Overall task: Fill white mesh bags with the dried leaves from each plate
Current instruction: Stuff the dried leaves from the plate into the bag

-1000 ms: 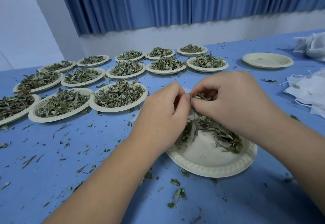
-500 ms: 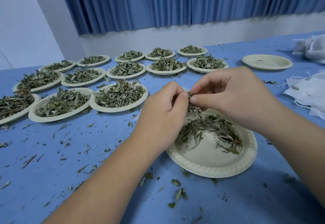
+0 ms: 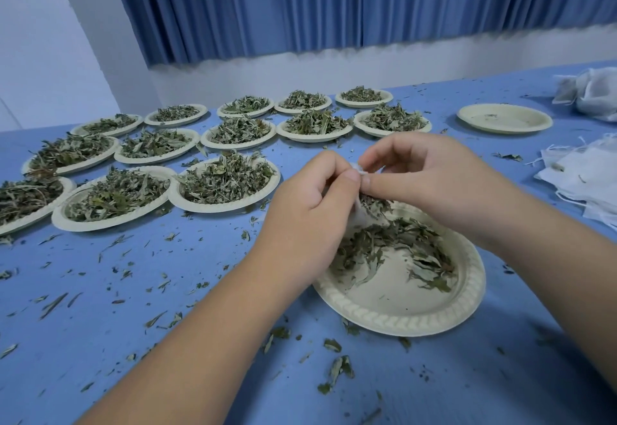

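Left hand (image 3: pixel 310 211) and right hand (image 3: pixel 430 184) pinch the bag (image 3: pixel 357 213) above the 5 o'clock plate (image 3: pixel 400 319), likely so spilled leaves (image 3: pixel 377 251) land there.

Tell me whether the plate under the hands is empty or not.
Not empty: dried leaves cover the far half of the plate; its near half is bare.

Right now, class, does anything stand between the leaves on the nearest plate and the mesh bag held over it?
Nothing visible does. The left hand and right hand pinch the mesh bag directly over the plate; the leaves lie loose beneath it.
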{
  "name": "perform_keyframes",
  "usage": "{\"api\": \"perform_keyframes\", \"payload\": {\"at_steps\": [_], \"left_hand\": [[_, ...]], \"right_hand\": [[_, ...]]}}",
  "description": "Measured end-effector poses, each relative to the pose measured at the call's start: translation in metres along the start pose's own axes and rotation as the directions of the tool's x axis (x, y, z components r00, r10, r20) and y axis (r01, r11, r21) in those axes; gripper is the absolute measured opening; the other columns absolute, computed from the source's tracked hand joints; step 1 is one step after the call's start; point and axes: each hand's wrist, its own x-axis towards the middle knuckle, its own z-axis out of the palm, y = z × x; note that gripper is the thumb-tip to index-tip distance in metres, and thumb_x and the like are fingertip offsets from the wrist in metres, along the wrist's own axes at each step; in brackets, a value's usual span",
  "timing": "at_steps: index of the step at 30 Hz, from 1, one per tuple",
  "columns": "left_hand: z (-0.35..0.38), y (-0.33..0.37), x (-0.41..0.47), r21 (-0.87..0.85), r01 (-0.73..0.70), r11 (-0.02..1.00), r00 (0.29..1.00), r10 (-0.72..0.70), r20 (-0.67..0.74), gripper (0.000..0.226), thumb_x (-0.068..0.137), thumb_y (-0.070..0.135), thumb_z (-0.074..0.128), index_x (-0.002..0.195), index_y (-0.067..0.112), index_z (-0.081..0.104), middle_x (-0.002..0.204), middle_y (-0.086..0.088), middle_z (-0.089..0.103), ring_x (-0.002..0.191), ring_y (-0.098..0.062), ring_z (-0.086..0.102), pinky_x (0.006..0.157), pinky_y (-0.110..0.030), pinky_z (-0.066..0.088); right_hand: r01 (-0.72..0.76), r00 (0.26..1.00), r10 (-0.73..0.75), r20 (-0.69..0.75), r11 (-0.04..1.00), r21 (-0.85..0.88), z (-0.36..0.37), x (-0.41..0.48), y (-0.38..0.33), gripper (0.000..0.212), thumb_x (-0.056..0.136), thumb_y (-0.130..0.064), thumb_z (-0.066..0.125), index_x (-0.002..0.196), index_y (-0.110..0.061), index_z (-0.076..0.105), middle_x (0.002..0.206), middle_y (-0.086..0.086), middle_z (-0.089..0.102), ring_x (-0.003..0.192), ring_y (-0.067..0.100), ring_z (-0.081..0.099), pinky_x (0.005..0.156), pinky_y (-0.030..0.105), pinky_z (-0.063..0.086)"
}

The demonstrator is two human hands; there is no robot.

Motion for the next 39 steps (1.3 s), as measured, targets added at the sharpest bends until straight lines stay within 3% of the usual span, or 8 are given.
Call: {"api": "perform_keyframes", "payload": {"at_steps": [4,10,16,20,26,31,36,39], "left_hand": [[0.002,0.001,-0.002,-0.007,-0.019,1.0,0.999,0.019,0.046,0.02,0.087,0.03,0.048,0.069,0.021,0.053,0.052,0.014,0.051,0.042,-0.003,0.038,0.047,-0.018,0.029],[0.002,0.001,-0.002,0.097,-0.01,0.995,1.0,0.012,-0.02,0.024,0.096,0.021,0.053,0.072,0.02,0.056,0.059,0.011,0.06,0.055,-0.012,0.051,0.056,-0.027,0.044],[0.002,0.001,0.0,0.121,0.009,0.993,0.994,0.005,-0.112,0.024,0.094,0.028,0.053,0.07,0.027,0.056,0.061,0.008,0.059,0.057,-0.011,0.051,0.059,-0.033,0.043],[0.001,0.001,0.002,0.057,0.035,0.998,0.988,-0.026,-0.153,0.023,0.092,0.029,0.053,0.072,0.02,0.057,0.056,0.013,0.054,0.059,-0.011,0.049,0.065,-0.041,0.051],[0.002,0.0,0.001,0.086,0.005,0.996,0.99,0.007,-0.14,0.026,0.094,0.026,0.051,0.068,0.025,0.056,0.054,0.016,0.056,0.053,-0.006,0.047,0.056,-0.029,0.04],[-0.001,0.0,0.002,0.059,-0.018,0.998,0.994,0.024,-0.111,0.034,0.095,0.018,0.052,0.062,0.025,0.051,0.049,0.018,0.055,0.048,0.0,0.045,0.051,-0.018,0.036],[0.0,0.001,0.003,0.001,0.013,1.0,0.994,-0.013,-0.106,0.021,0.083,0.032,0.049,0.064,0.023,0.053,0.052,0.012,0.05,0.054,-0.011,0.042,0.057,-0.032,0.036],[0.001,0.002,0.002,-0.009,0.01,1.0,0.996,-0.011,-0.089,0.021,0.083,0.033,0.049,0.064,0.026,0.054,0.053,0.011,0.051,0.057,-0.014,0.044,0.06,-0.036,0.039]], "right_hand": [[-0.077,0.995,0.077,0.061,0.997,-0.01,0.002,0.001,0.003,0.012,0.081,-0.021,0.068,0.09,-0.026,0.073,0.086,-0.007,0.071,0.067,0.004,0.061,0.062,0.021,0.051],[-0.035,0.986,0.012,-0.168,0.99,-0.135,0.006,0.0,0.003,0.01,0.074,-0.018,0.072,0.076,-0.016,0.063,0.067,-0.003,0.066,0.042,0.007,0.057,0.04,0.017,0.041],[0.007,1.0,-0.006,-0.013,0.999,0.054,-0.002,-0.005,-0.006,0.002,0.082,-0.015,0.07,0.083,-0.014,0.071,0.074,0.0,0.069,0.058,0.011,0.065,0.058,0.022,0.056],[0.044,0.99,-0.041,0.138,0.999,-0.021,-0.007,-0.008,-0.007,0.031,0.069,-0.02,0.08,0.097,-0.026,0.07,0.087,0.004,0.067,0.069,0.013,0.06,0.072,0.032,0.054],[0.168,0.981,-0.171,-0.09,0.985,-0.036,0.008,-0.008,-0.006,0.017,0.072,-0.002,0.079,0.077,-0.017,0.07,0.07,0.003,0.07,0.065,0.021,0.067,0.069,0.036,0.057],[0.229,0.955,-0.255,-0.149,0.958,-0.173,0.012,-0.01,-0.008,0.016,0.07,-0.009,0.081,0.071,-0.023,0.074,0.07,-0.01,0.069,0.062,0.003,0.063,0.06,0.014,0.049],[0.214,0.97,-0.219,-0.106,0.975,-0.057,0.007,-0.009,-0.01,0.019,0.074,-0.001,0.076,0.081,-0.018,0.074,0.078,-0.001,0.07,0.07,0.016,0.068,0.074,0.031,0.057],[0.216,0.969,-0.216,-0.118,0.976,-0.012,0.006,-0.009,-0.009,0.019,0.075,0.004,0.074,0.078,-0.015,0.072,0.07,0.003,0.069,0.062,0.013,0.067,0.064,0.024,0.054]]}}
